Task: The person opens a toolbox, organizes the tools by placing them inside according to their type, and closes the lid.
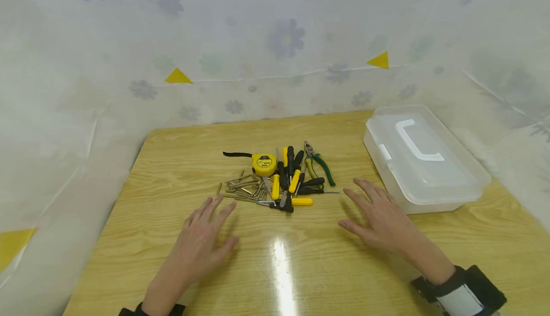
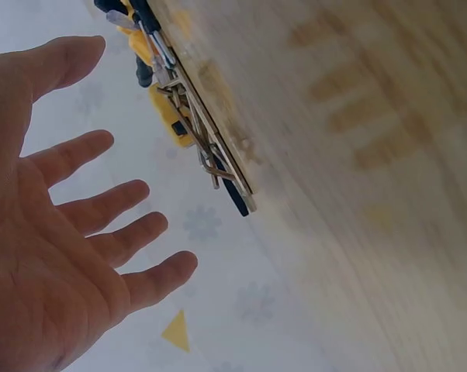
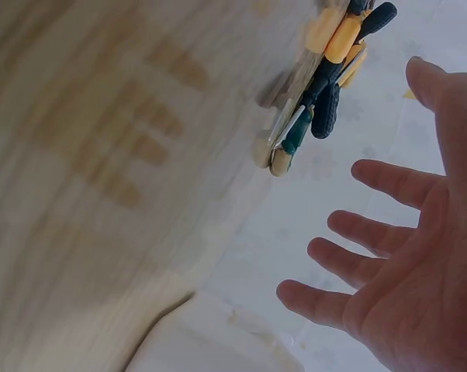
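The left hand (image 1: 199,244) is hovering over the near part of the wood-grain table (image 1: 150,187), its fingers spreading apart and bending slightly, the thumb standing well off from them. It is holding nothing; its fingertips are pointing toward a heap of metal hex keys (image 1: 245,185), which are lying just beyond.

The right hand (image 1: 382,218) is hovering likewise — fingers spread, thumb apart, palm gripping nothing. In the head view its fingertips are showing near the tip of a black-handled screwdriver (image 1: 311,191), whose shank is pointing toward that hand.

The tools are lying in one loose pile on the table, between and beyond the hands. A yellow tape measure (image 1: 264,164) is sitting behind the hex keys, its black strap (image 1: 237,154) trailing left. Yellow-handled screwdrivers (image 1: 302,202) are crossing black ones at the centre, and green-handled pliers (image 1: 325,167) are resting at the right edge, jaws facing away.

A translucent plastic box (image 1: 447,180) is standing right of the pile, lid on, its white handle (image 1: 412,142) lying on top. A floral sheet (image 1: 240,29) bearing yellow triangles (image 1: 178,77) is hanging behind.
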Demonstrator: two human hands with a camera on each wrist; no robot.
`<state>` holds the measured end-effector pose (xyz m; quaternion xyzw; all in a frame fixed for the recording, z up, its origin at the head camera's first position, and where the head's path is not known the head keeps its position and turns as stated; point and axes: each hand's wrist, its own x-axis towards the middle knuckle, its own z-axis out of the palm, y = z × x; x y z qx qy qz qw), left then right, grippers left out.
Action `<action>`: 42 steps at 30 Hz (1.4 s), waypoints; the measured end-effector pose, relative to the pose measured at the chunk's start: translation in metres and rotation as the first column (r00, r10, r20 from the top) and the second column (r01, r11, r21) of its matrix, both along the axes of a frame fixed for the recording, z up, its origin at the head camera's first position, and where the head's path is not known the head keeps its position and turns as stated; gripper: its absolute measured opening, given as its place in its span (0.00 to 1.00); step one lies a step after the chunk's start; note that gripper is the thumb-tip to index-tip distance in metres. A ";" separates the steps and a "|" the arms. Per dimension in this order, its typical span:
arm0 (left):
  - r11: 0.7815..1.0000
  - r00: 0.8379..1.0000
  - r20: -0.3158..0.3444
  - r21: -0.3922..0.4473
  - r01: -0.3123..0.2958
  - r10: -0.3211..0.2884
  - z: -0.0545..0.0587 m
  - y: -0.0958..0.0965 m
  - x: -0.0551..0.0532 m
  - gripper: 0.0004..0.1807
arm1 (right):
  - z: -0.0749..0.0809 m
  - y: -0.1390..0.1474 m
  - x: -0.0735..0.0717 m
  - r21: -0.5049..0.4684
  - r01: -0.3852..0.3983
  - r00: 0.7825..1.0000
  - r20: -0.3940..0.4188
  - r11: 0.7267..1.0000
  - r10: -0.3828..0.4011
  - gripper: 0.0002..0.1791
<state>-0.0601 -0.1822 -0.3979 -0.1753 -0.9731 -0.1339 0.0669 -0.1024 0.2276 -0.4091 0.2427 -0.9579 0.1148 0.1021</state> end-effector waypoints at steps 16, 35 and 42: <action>0.956 0.996 -0.049 0.282 0.084 -0.073 0.003 0.005 0.006 0.18 | 0.037 0.051 -0.025 -0.225 -0.135 0.868 -0.496 0.965 0.006 0.38; 0.630 0.895 0.365 0.765 -0.132 -0.256 0.022 0.058 -0.009 0.10 | 0.051 0.113 -0.053 -0.118 -0.031 0.951 -0.308 0.992 -0.007 0.44; 0.593 0.856 0.414 0.787 -0.167 -0.309 0.022 0.073 -0.020 0.11 | 0.050 0.081 -0.041 -0.165 -0.131 0.927 -0.370 0.978 0.062 0.49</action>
